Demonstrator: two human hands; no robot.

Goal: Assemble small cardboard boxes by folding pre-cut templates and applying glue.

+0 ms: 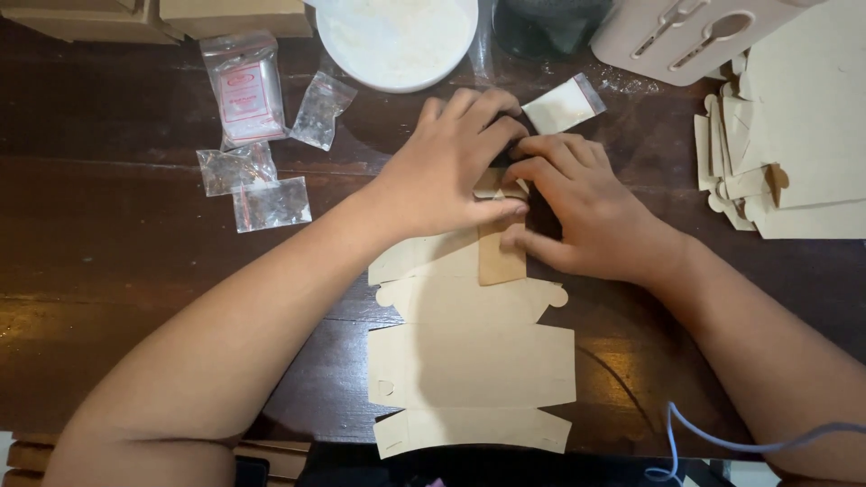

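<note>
A flat, die-cut tan cardboard box blank (469, 361) lies on the dark wooden table (108, 234) in front of me. My left hand (446, 171) presses down on its far end, thumb on a folded brown flap (501, 257). My right hand (582, 203) meets it from the right, fingertips pinching the same folded cardboard piece between both hands. A small plastic zip bag with white contents (564, 104) lies just beyond my fingers.
Several small clear plastic bags (257, 176) lie at the left. A round white container (397, 36) stands at the back centre, a beige plastic holder (686, 36) at the back right. A stack of cardboard blanks (794, 153) sits at the right. A blue cable (722, 442) runs near the front edge.
</note>
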